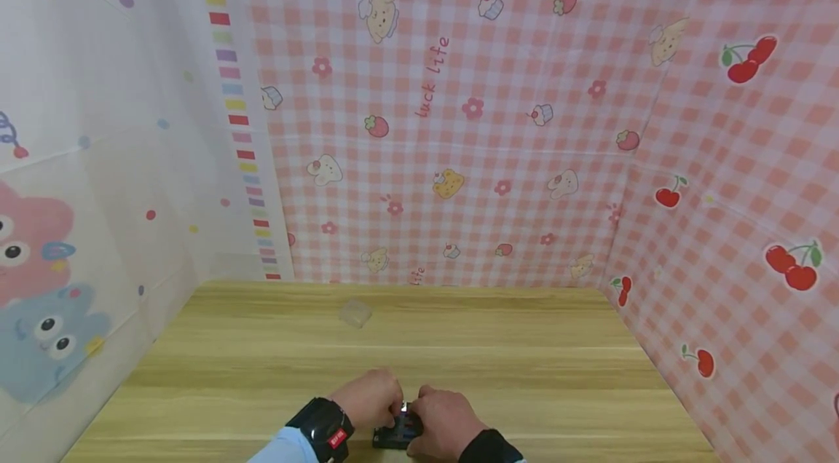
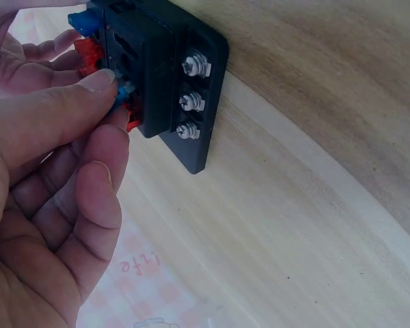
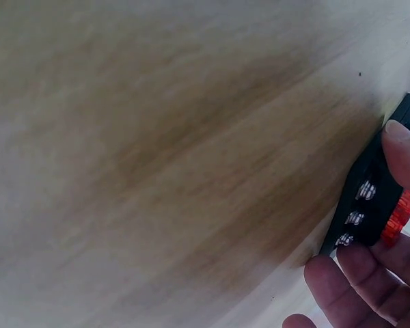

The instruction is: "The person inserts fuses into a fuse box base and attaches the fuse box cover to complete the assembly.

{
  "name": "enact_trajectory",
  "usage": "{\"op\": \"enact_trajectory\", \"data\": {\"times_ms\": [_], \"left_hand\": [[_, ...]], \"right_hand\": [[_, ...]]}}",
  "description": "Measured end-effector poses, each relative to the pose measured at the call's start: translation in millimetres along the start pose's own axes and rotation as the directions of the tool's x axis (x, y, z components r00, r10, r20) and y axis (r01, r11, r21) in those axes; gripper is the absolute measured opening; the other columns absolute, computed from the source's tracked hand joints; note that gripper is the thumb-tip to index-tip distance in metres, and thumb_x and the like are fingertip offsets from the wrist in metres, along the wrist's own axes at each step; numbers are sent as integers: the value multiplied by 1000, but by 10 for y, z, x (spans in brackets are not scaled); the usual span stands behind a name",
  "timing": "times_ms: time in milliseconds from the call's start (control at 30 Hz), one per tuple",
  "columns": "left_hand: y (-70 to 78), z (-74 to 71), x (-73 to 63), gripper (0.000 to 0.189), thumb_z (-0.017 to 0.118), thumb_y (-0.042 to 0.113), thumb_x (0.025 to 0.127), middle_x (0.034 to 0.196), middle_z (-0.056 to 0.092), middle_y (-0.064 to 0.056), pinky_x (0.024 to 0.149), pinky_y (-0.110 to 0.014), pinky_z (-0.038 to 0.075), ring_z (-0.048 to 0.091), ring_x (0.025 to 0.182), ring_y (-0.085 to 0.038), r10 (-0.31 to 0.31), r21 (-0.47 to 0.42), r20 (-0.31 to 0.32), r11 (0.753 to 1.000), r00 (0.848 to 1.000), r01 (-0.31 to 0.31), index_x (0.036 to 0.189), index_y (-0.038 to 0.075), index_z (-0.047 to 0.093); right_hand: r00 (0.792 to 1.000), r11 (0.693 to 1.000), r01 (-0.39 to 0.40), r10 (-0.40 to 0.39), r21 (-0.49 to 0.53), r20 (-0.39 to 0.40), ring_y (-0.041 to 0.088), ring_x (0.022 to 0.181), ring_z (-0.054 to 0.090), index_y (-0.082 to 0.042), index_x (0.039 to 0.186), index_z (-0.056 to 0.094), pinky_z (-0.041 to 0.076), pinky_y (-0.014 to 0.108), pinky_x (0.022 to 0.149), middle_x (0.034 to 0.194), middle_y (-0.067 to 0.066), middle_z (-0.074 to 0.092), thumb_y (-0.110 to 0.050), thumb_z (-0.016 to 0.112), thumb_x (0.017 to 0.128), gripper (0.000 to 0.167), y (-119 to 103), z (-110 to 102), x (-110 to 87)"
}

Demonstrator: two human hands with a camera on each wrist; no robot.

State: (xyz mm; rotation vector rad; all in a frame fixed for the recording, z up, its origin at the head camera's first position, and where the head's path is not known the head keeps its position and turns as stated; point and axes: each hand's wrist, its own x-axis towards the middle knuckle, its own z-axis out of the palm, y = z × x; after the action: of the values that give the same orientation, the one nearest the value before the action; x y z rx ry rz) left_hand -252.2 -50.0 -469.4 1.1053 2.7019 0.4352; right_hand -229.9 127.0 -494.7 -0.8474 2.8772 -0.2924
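Observation:
A black fuse block (image 1: 388, 440) with blade fuses sits on the table near its front edge, between both hands. My left hand (image 1: 371, 399) pinches a blue blade fuse (image 2: 124, 91) between thumb and index finger, at the block's row of fuses. Beside it in the left wrist view are a red fuse (image 2: 89, 55) and another blue fuse (image 2: 85, 23). Screw terminals (image 2: 191, 102) line one end of the block. My right hand (image 1: 448, 423) grips the block by its edges, thumb on one side, fingers on the other. The pinched fuse's blades are hidden.
Toward the back of the wooden table (image 1: 498, 354) lies a clear, flat, squarish piece (image 1: 356, 313). A pink checked cloth (image 1: 452, 157) hangs behind the table and continues along the right side. Pale patterned cloth (image 1: 131, 121) hangs on the left.

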Motion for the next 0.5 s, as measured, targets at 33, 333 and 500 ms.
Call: {"op": "enact_trajectory", "data": {"times_ms": [33,333,500], "left_hand": [[1,3,1,13,82,1,74,63,58,13,61,-20,42,48,61,-1,-5,7,0,1000,1000,5,71,12,75],[31,37,1,17,83,2,74,59,56,14,57,-19,41,47,57,0,-19,68,9,998,1000,18,69,13,72],[56,43,1,18,81,-1,74,58,56,15,57,-18,41,47,55,0,-8,88,22,996,1000,6,70,14,73]], "right_hand": [[1000,1000,0,0,2,1,6,61,46,-21,96,75,41,25,60,77,-11,47,-37,87,71,31,1,-1,2],[1000,1000,1,-1,0,-5,6,61,46,-21,95,76,41,25,60,77,-11,47,-37,87,70,32,10,5,6],[999,999,20,-22,-29,-46,6,59,45,-22,91,76,40,24,57,75,-11,46,-37,88,67,31,1,17,-12]]}}
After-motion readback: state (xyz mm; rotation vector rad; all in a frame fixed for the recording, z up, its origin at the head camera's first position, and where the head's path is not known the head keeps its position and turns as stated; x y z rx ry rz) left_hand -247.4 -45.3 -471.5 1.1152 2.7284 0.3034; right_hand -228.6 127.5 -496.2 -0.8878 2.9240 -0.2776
